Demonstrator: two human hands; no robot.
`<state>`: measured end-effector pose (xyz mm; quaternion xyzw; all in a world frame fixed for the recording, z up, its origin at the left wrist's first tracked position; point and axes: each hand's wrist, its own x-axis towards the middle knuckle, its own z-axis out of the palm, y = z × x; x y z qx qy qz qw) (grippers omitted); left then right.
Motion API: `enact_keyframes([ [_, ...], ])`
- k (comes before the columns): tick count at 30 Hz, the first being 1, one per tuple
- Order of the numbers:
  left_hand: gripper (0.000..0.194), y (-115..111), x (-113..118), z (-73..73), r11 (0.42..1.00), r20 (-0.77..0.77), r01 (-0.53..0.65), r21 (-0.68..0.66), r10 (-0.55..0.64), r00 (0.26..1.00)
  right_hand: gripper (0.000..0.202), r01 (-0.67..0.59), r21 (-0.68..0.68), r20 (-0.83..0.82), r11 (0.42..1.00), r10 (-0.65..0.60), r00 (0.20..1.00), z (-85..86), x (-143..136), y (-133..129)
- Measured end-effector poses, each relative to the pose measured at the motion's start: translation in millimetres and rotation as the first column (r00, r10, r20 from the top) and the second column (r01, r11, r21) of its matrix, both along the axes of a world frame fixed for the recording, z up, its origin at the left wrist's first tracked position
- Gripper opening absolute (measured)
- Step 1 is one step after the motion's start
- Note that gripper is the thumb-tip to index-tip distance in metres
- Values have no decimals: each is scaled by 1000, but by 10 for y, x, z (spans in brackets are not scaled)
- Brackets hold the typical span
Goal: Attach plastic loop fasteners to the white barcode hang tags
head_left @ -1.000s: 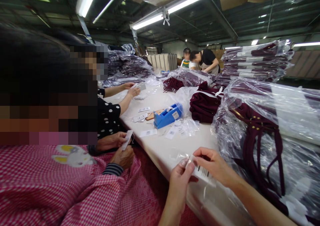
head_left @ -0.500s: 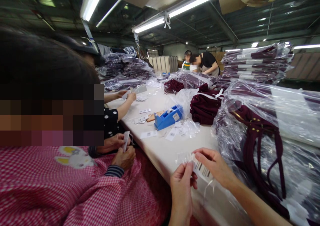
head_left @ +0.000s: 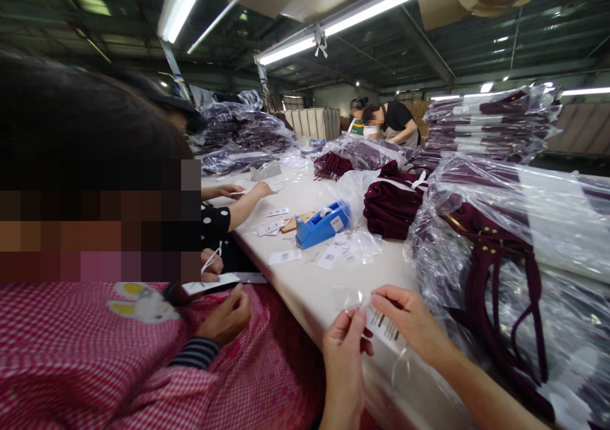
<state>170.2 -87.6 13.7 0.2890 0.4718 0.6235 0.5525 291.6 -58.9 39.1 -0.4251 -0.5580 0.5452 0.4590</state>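
Near the table's front edge, my left hand (head_left: 347, 344) pinches the left end of a white printed tag (head_left: 385, 326) and a small clear plastic piece (head_left: 350, 295). My right hand (head_left: 410, 319) grips the tag's upper edge with thumb and forefinger, close to my left fingertips. A thin white string (head_left: 401, 369) hangs under the tag. Beyond my hands stands a blue tape dispenser (head_left: 320, 225), with loose white tags (head_left: 284, 256) and small clear bags (head_left: 366, 244) around it.
Dark red garments in clear plastic (head_left: 505, 227) pile up at the right, with a folded dark red bundle (head_left: 393, 208) beside them. At the left sits a person in a pink checked apron (head_left: 143, 360); another person's hands (head_left: 252, 198) reach over the table (head_left: 305, 296).
My hands stay nearly in place, still on the tag. The neighbour's hands have parted, with a tag now lying lower. Farther back, the other person's hands have moved down to the table.
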Motion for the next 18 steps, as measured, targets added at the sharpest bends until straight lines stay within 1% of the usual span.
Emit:
enact_keyframes([
  [2, 26, -5, -13, -10, 1000, 16, -19, 6, 19, 1000, 27, 11, 18, 49, 1000, -12, 999, -12, -1, 4],
  [5, 27, -6, -24, -34, 999, 33, -33, -9, 33, 999, 22, 40, 47, 74, 998, -44, 996, -25, -2, 8],
  [10, 27, 2, -46, -22, 1000, -36, 6, -20, -6, 999, 23, -20, 36, 74, 999, 17, 997, 6, 4, -11],
  [12, 27, 3, -47, -8, 1000, -57, 13, -21, -14, 998, 22, -14, 40, 93, 999, 10, 996, 23, 6, -24],
  [14, 28, -1, -40, -1, 1000, -45, 15, -28, -16, 999, 19, 11, 57, 121, 998, -18, 992, 33, 6, -35],
  [18, 30, -4, -25, -15, 998, 6, 17, -52, -17, 1000, 22, 25, 68, 131, 997, -33, 991, 12, -3, -38],
])
